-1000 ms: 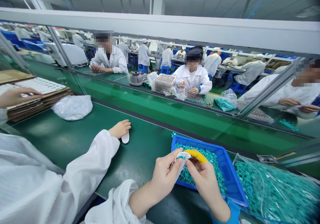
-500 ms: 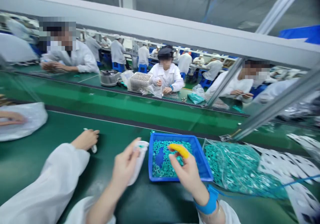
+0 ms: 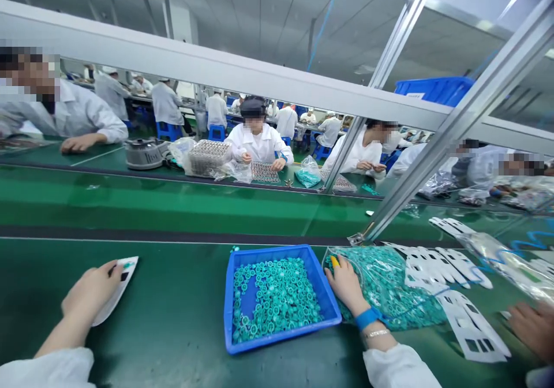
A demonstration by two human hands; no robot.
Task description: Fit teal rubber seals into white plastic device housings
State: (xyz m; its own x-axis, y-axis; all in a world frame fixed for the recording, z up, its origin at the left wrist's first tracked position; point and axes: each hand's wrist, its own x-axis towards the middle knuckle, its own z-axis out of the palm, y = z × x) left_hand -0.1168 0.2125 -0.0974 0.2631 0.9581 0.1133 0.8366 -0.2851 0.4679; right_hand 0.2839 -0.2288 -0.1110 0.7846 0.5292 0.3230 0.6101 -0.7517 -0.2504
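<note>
My left hand (image 3: 89,293) is low on the left of the green bench (image 3: 173,307). Its fingers are pinched on a flat white piece (image 3: 119,284) that carries a small teal ring and lies against the bench. A blue tray (image 3: 277,342) of several teal rings (image 3: 277,295) sits in front of me. My right hand (image 3: 346,284) wears a yellow finger cot (image 3: 334,261) and a blue wrist strap (image 3: 367,317). It is at the mouth of a clear plastic bag (image 3: 398,295) full of teal rings, just right of the tray. Its fingers are bent; what they hold is hidden.
White die-cut sheets (image 3: 459,313) lie right of the bag. Another person's hand (image 3: 530,324) shows at the bottom right. A slanted metal post (image 3: 433,157) rises behind the bag. Beyond the green belt (image 3: 173,203), people in white coats sit with trays and bags.
My hands have parted. The left one carried the white piece out to the left and down to the bench. The right one went from the tray to the bag. The view swung right.
</note>
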